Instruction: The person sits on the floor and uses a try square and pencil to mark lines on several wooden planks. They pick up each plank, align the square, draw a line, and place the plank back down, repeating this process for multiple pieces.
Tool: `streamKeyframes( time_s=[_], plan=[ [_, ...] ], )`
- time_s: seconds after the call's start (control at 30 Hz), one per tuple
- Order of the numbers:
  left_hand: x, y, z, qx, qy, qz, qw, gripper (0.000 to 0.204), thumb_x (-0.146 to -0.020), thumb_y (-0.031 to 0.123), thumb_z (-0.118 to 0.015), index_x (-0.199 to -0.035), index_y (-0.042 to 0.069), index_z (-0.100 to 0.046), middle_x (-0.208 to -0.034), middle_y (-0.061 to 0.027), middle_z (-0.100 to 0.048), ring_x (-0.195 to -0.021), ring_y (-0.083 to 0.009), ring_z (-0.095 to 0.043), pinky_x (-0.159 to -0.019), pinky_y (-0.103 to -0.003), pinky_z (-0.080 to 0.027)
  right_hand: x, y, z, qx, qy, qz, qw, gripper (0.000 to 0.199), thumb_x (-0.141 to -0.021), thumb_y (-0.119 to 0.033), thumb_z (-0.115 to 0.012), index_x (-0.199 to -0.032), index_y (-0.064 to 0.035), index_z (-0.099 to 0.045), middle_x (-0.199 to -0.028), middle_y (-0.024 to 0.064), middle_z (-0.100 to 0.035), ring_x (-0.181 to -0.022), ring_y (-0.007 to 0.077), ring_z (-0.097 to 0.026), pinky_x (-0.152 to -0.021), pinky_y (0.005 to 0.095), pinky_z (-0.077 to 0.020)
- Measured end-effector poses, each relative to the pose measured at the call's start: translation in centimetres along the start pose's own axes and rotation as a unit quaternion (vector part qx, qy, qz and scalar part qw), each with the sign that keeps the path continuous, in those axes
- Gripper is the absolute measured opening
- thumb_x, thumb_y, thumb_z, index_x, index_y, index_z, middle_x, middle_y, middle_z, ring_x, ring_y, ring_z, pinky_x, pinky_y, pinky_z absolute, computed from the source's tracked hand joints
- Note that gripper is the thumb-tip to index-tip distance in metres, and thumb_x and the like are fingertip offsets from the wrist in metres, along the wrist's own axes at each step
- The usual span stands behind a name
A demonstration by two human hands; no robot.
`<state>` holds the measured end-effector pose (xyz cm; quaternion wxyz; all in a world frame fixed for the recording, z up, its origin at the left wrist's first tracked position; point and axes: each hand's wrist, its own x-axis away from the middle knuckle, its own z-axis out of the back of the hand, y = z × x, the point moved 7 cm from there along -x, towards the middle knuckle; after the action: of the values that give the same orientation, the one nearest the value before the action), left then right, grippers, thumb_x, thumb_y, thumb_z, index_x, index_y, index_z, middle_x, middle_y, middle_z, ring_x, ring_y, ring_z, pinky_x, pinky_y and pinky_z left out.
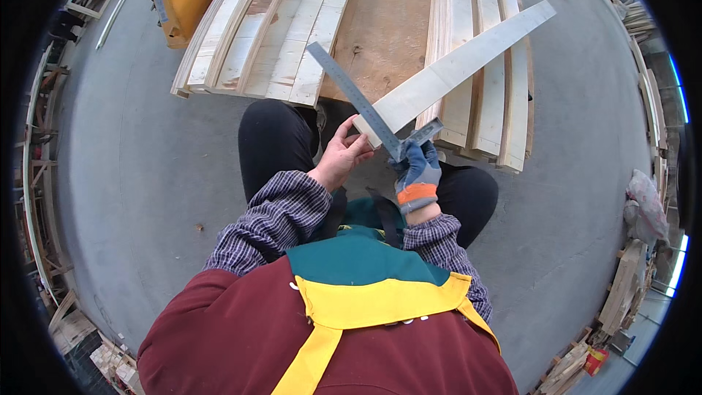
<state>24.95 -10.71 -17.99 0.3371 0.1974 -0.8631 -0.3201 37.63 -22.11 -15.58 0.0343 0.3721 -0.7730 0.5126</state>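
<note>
Above the knees, both hands' fingers pinch a wooden slat [457,66] whose length points up-right.

Even, soft daylight is filling my view; nothing is casting a hard shadow on the grey floor [146,161], only a faint dimness under my legs; the pale boards [292,22] are reading bright without glare; the fisheye is bending straight edges near the black rim; the centre is staying sharp, the margins are smearing slightly.
</note>
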Motion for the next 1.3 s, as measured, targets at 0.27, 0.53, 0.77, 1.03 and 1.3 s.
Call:
streamKeyframes(
  time_s=[0.27,0.53,0.77,1.03,1.3],
  plan=[
    [0.7,0.5,-0.8,-0.001,-0.001,0.010,1.000,0.069,-0.094,0.010,-0.061,-0.151,0.016,-0.023,-0.127,-0.0134,-0.058,-0.109,-0.0191,-0.062,-0.092,-0.030,-0.054,0.2,0.8,-1.8,0.079,0.029,0.011,0.996,0.032,-0.088,-0.016,-0.069,-0.115,-0.0023,-0.059,-0.096,0.0073,-0.068,-0.070,0.0127,-0.065,-0.053,0.0251,-0.0543],
    [0.5,0.0,-0.3,0.022,-0.007,0.018,1.000,0.069,-0.094,0.010,-0.061,-0.152,0.021,-0.024,-0.126,-0.0105,-0.060,-0.107,-0.0177,-0.063,-0.092,-0.030,-0.054,0.5,0.5,-2.2,0.128,0.040,0.010,0.991,0.029,-0.090,-0.018,-0.066,-0.114,-0.0026,-0.060,-0.092,0.0066,-0.068,-0.063,0.0128,-0.063,-0.046,0.0247,-0.0525],
    [0.2,-0.6,0.1,0.021,-0.004,0.024,0.999,0.064,-0.096,0.015,-0.060,-0.151,0.022,-0.028,-0.120,-0.0066,-0.063,-0.105,-0.0157,-0.063,-0.088,-0.028,-0.053,0.1,0.7,-1.8,0.134,0.033,0.018,0.990,0.025,-0.090,-0.015,-0.066,-0.112,-0.0033,-0.060,-0.090,0.0055,-0.068,-0.061,0.0127,-0.062,-0.045,0.0255,-0.0511],
    [-0.2,-0.8,0.1,0.015,0.020,0.038,0.999,0.056,-0.096,0.018,-0.061,-0.147,0.023,-0.037,-0.115,-0.0040,-0.065,-0.099,-0.0127,-0.064,-0.086,-0.027,-0.051,0.1,0.9,-1.6,0.110,0.040,0.023,0.993,0.025,-0.088,-0.012,-0.070,-0.109,-0.0029,-0.061,-0.085,0.0044,-0.067,-0.056,0.0105,-0.058,-0.045,0.0238,-0.0472],
    [0.1,-0.5,0.0,0.008,0.038,0.024,0.999,0.060,-0.093,0.018,-0.066,-0.146,0.023,-0.038,-0.109,-0.0032,-0.068,-0.094,-0.0122,-0.066,-0.082,-0.026,-0.053,0.1,0.8,-1.9,0.104,0.045,0.016,0.993,0.024,-0.088,-0.011,-0.068,-0.109,-0.0027,-0.061,-0.086,0.0061,-0.068,-0.057,0.0107,-0.061,-0.045,0.0234,-0.0491]
  ],
)
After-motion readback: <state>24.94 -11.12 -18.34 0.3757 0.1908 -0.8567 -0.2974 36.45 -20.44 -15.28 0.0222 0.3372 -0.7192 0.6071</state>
